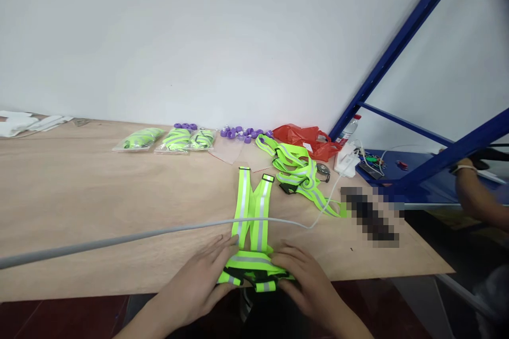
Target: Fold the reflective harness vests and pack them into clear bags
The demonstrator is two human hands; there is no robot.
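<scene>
A neon-yellow reflective vest (249,260) with grey stripes and black buckles lies folded at the table's front edge. Its two shoulder straps point away from me, and its waist band is bunched across the bottom. My left hand (210,271) closes on the left end of that band, thumb below and fingers on top. On the other end, my right hand (299,270) grips the band the same way. A grey cable (167,230) runs over the straps. To the right rests a second, tangled reflective vest (296,167).
Several bagged vests (143,139) and purple rings (238,132) sit along the wall. A red plastic bag (306,137), a bottle (350,128) and a white power strip (347,161) stand near the blue metal frame (392,50). Another person's arm (475,196) shows at far right.
</scene>
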